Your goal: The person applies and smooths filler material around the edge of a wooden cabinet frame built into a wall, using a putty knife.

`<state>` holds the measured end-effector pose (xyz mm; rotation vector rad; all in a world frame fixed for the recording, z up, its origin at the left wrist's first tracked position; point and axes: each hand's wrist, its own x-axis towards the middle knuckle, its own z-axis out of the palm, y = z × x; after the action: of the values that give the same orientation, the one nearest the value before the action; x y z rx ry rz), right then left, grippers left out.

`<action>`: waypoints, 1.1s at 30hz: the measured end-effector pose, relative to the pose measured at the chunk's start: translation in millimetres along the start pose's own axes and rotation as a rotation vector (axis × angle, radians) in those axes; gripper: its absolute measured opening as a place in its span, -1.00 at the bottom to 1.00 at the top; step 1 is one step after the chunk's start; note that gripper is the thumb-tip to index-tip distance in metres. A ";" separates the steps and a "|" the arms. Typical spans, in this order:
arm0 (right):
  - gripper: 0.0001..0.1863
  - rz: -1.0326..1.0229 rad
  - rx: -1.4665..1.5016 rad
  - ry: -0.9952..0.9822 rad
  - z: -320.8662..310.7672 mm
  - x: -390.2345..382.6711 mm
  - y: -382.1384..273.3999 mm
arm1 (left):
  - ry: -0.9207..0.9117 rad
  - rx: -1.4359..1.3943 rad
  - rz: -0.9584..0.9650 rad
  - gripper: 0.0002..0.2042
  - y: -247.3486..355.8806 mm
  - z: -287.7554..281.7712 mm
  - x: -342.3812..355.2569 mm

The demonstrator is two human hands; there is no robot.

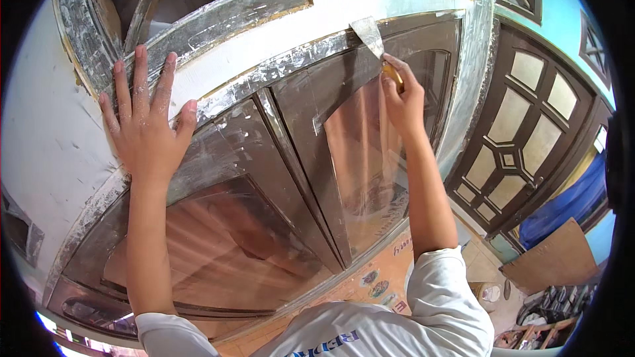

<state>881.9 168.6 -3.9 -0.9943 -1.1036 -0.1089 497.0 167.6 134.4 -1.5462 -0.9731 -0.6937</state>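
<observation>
My left hand (151, 119), dusted with white on the fingers, lies spread against the scuffed, white-smeared upper frame (258, 66) of a brown double window (297, 106) with glass panes. Above my fingertips is a grey wooden vent (225, 6) with openings and curved bars. My right hand (403, 96) grips the yellow handle of a putty knife (368, 34); its wide metal blade is raised at the top edge of the right sash, beside a white wall band (331, 10). Reddish fabric shows through or in the glass.
At the right stand a brown panelled door (503, 139), a blue cloth (559, 201) and a leaning brown board (549, 258). Low at the right are a pile of dark items (549, 311) and a pale container (488, 294) on the tiled floor. An orange printed surface (364, 277) shows below the window.
</observation>
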 end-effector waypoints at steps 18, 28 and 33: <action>-0.63 -0.036 -0.108 -0.016 -14.5 23.4 -5.2 | 0.025 0.009 -0.003 -0.38 -1.4 -0.7 -2.6; -0.55 -0.153 -0.200 -0.011 -13.8 30.9 -21.3 | 0.013 0.044 -0.005 -0.38 1.3 0.7 -2.0; -0.57 -0.018 -0.127 -0.055 -7.6 4.1 -12.5 | 0.024 0.031 0.012 -0.39 -1.6 -2.1 -3.6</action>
<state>882.6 157.4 6.4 -1.1066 -1.1671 -0.1685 494.0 164.9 132.5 -1.5127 -0.9518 -0.6840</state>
